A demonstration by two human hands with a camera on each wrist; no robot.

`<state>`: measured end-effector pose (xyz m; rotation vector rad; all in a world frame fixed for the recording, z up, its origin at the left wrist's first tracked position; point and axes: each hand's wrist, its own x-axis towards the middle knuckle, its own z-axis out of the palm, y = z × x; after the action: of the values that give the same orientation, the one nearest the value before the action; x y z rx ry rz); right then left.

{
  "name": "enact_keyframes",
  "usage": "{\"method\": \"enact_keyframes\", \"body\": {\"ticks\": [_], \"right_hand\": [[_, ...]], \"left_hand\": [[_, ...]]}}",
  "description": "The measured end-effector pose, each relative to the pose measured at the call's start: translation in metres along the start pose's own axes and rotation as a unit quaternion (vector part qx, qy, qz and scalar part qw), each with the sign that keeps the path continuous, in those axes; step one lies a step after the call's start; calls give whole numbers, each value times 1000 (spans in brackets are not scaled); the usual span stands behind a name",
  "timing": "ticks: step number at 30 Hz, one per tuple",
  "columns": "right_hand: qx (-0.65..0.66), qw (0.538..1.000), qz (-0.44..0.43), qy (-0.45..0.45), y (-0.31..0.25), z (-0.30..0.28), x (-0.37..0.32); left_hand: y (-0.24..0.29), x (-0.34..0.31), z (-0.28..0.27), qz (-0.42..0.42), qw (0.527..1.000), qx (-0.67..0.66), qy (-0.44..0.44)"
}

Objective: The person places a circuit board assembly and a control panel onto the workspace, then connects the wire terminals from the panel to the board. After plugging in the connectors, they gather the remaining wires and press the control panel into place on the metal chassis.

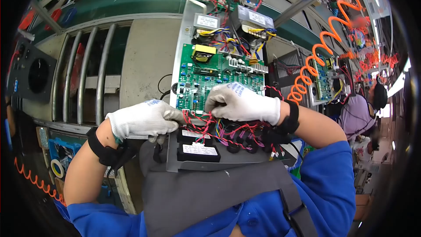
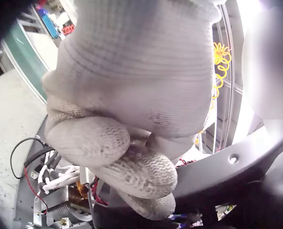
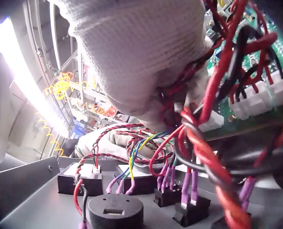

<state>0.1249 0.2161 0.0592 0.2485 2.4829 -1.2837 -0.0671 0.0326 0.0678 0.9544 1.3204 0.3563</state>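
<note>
Both hands wear white knitted gloves over an open grey metal chassis (image 1: pixel 175 165). My right hand (image 1: pixel 243 103) is at the front edge of a green circuit board (image 1: pixel 188 88), its fingers pinching a twisted red-and-black wire (image 3: pixel 167 102) beside the white connectors (image 3: pixel 263 95). My left hand (image 1: pixel 147 120) lies at the chassis's left side, fingers curled in the left wrist view; I cannot tell whether they grip anything. Between the hands, red-and-black wires (image 1: pixel 199 125) run over two black boxes with white labels (image 1: pixel 199 149). Switches with purple-sleeved terminals (image 3: pixel 191 210) sit on the front panel.
Transformers (image 1: pixel 252 17) and more wiring fill the chassis's far end. Metal rollers (image 1: pixel 87 74) stand to the left, near a dark unit with a fan (image 1: pixel 35 72). An orange coiled hose (image 1: pixel 315 57) hangs at right. Another chassis (image 1: pixel 322 81) is beyond it.
</note>
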Motion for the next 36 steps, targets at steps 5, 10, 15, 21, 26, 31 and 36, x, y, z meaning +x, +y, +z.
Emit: {"method": "enact_keyframes", "body": {"ticks": [5, 10, 15, 21, 26, 31, 36], "right_hand": [[-34, 999, -7, -16, 3, -3, 5], [-31, 999, 5, -38, -2, -3, 2], [-44, 999, -8, -15, -5, -2, 0], [-116, 993, -16, 9, -16, -1, -5], [-252, 964, -65, 55, -7, 18, -6], [-250, 966, -37, 50, -6, 16, -6], [-121, 988, -79, 61, -27, -10, -20]], "left_hand": [[-12, 13, -1, 34, 995, 88, 21], [-6, 10, 1, 6, 997, 77, 23], [15, 11, 3, -7, 980, 195, 32], [9, 11, 5, -6, 981, 188, 52], [11, 13, 6, 0, 982, 184, 47], [2, 18, 10, 44, 946, 308, 89], [-6, 5, 16, 86, 952, 247, 160]]}}
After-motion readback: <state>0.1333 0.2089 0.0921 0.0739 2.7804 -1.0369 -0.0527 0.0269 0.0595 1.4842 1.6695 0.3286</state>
